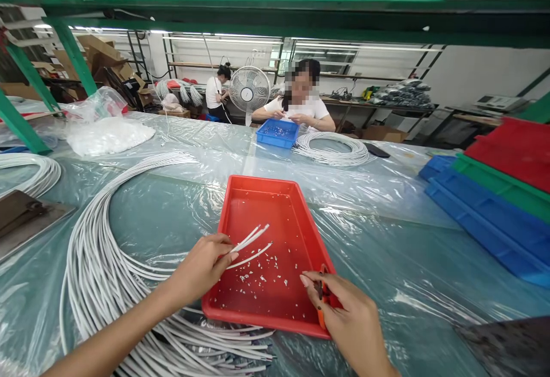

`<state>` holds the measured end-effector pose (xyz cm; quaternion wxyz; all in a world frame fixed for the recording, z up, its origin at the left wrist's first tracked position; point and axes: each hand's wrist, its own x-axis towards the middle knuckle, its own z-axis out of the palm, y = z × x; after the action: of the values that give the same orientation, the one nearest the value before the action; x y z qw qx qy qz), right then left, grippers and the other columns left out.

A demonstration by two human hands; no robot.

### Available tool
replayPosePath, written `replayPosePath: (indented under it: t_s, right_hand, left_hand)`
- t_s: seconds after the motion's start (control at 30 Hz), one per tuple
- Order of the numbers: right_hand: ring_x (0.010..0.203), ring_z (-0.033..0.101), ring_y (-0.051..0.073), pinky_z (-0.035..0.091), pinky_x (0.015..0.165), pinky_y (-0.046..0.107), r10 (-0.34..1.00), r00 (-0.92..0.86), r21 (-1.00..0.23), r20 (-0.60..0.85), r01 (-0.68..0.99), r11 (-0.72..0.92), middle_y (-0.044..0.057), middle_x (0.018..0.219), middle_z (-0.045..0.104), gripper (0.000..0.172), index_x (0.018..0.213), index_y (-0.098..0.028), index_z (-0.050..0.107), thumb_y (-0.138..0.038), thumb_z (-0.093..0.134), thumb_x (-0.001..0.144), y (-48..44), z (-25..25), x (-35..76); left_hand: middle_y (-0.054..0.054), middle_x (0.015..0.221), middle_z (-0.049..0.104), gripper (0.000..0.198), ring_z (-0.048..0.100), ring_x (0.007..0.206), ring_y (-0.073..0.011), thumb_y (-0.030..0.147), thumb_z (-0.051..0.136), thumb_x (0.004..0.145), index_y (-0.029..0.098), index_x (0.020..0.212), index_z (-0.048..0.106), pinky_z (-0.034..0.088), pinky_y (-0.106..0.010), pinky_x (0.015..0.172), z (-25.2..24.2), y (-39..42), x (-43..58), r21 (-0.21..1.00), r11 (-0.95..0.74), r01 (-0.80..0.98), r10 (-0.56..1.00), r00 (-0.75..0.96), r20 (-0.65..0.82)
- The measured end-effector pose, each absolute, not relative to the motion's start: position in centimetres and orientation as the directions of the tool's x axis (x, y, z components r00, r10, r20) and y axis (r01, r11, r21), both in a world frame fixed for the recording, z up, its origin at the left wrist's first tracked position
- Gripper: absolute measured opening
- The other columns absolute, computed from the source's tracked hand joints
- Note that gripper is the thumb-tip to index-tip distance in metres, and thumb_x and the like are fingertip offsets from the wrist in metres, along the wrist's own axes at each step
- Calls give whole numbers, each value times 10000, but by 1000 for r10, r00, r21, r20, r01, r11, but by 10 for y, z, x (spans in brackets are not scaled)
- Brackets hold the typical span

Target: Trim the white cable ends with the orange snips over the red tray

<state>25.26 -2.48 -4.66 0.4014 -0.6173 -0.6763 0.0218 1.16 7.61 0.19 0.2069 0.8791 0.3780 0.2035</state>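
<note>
Three wire ends (pixel 253 245) pinched in our left hand (pixel 201 268), right hand (pixel 348 314) gripping cutters (pixel 321 297); we'd snip over the tray (pixel 240 193).

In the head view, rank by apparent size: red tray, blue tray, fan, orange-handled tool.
1. Red tray, clearly largest, though nearest the camera.
2. Fan and blue tray: look alike, both far off, so unranked.
3. Orange-handled tool in the right hand, mostly hidden.

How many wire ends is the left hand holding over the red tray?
3 white wire ends show, fanned from the left hand over the red tray: two close together above, one below. More may be hidden inside the hand.
</note>
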Motion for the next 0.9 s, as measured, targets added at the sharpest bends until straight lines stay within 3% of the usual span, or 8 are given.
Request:
replayPosePath:
  t_s: [0.1,0.23,0.4,0.57,0.7,0.8,0.9]
  right_hand:
    - [737,642,168,482,686,268,847,79,-518,525,820,245,23,815,696,113,855,-208,641,-209,536,815,-25,-46,253]
    - [699,629,155,464,680,259,830,65,-510,553,815,276,12,771,685,96,848,-202,634,-179,549,808,-26,-45,252]
    - [654,622,136,467,639,220,848,146,-657,510,702,274,7,733,676,87,845,-205,647,-226,572,806,-29,-41,239]
    - [625,605,168,473,581,227,962,204,-938,183,330,108,44,685,658,229,816,-146,670,-351,632,721,-18,-32,208]
    - [579,516,135,411,539,211,974,165,-959,155,260,109,11,596,579,236,657,-136,618,-361,623,726,-4,-19,192]
    - [557,432,106,369,518,198,971,158,-960,180,244,139,-19,567,486,280,609,-141,545,-372,595,758,4,-10,188]
    - [548,422,99,376,519,195,960,176,-955,218,240,173,-24,569,475,282,624,-142,533,-378,579,771,13,-6,187]
  left_hand:
    - [-116,1073,577,298,507,954,-269,216,345,902,167,926,638,356,-409,800,3,70,16,469,-609,640,785,572,239]
    - [-85,1017,586,312,510,862,-232,187,353,897,216,1117,572,366,-375,742,4,58,16,433,-635,639,770,569,289]
    - [-77,950,597,292,503,808,-216,160,390,883,208,1094,586,368,-354,701,2,39,12,433,-665,608,744,590,314]
    - [-82,949,597,289,513,814,-220,128,393,879,216,1065,595,387,-359,712,-9,27,10,350,-718,602,696,617,367]
    - [-80,828,597,296,538,701,-208,140,360,885,200,1023,615,422,-320,616,-18,28,8,307,-755,579,655,654,378]
    - [-79,818,594,289,558,690,-206,178,376,886,210,1054,609,437,-305,608,-18,31,7,360,-737,572,675,610,415]
    - [-76,833,604,253,576,741,-200,244,430,873,192,1038,615,433,-287,668,-12,32,10,538,-687,489,725,517,456]
